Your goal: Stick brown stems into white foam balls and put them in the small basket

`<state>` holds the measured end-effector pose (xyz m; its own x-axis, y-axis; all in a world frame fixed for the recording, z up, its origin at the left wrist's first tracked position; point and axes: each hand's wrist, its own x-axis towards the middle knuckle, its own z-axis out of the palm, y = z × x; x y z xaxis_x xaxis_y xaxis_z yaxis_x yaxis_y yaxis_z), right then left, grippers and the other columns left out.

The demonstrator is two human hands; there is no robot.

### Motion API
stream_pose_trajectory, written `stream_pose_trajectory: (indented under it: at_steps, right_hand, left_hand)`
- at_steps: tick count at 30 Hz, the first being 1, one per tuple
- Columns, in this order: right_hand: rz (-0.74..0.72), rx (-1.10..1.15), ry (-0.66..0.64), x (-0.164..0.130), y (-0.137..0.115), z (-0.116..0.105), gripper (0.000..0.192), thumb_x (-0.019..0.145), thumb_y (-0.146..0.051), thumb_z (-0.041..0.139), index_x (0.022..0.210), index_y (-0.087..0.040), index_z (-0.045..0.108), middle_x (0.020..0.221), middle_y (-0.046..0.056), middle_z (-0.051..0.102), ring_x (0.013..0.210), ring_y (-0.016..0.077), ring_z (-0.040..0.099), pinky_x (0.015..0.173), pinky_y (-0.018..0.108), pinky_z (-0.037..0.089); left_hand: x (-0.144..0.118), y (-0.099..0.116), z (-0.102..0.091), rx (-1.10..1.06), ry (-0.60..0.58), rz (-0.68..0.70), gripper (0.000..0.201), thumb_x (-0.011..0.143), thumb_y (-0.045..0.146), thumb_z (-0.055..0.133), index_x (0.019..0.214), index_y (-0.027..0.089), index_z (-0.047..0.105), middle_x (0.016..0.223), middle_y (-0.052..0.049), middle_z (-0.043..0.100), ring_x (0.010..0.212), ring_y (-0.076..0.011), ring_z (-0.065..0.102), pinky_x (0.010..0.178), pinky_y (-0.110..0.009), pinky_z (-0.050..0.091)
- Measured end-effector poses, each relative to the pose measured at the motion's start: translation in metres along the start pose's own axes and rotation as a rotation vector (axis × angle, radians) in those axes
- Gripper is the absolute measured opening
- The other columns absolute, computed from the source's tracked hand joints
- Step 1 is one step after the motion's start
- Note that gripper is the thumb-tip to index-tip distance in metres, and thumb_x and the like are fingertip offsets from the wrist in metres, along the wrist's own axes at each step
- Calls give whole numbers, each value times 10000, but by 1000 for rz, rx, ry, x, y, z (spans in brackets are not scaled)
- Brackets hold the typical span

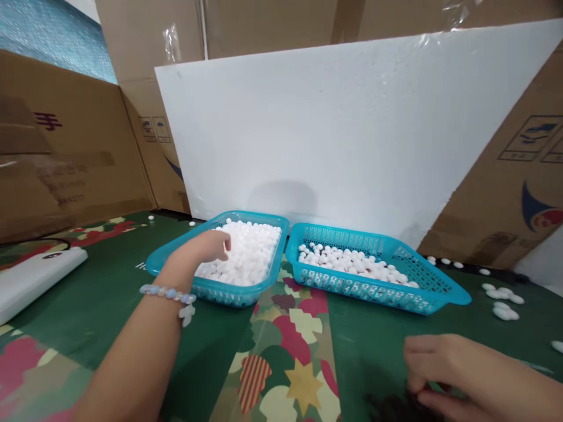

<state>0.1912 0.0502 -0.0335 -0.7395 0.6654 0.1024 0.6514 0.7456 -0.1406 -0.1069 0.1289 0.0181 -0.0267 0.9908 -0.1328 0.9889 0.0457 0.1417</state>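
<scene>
Fingers of the left hand dip, loosely bent, into white balls in the left basket; the right hand pinches something dark by the bench's near edge.

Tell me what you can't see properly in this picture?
- Left hand, head view: its fingertips sink into the white balls in the left basket, so any grip is hidden.
- Right hand: curled over something dark and blurred, cut by the bottom edge.
- Cardboard box print: too blurred to read.
- White flat object: cut off by the left edge.
</scene>
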Motion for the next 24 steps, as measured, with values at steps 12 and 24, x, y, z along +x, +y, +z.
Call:
stream_pose_trajectory:
  at_steps: [12, 24]
  right_hand:
    - [286, 186, -58, -2, -11, -16, 137, 620, -79, 368, 591, -180, 456, 569, -20, 515, 480, 83, 435, 419, 175, 303]
    - [-32, 576, 391, -1, -20, -33, 56, 619, -130, 550, 591, -148, 505, 591, -26, 503, 559, 55, 445, 497, 146, 367]
  left_hand:
    - [-26, 59, 0, -727, 106, 505, 175, 555, 268, 483, 675, 182, 389, 575, 38, 425, 570, -85, 455, 498, -193, 368]
    - [-41, 102, 23, -935, -85, 596, 230, 495, 266, 538, 690, 194, 440, 650, 14, 494, 562, -90, 447, 438, -174, 348]
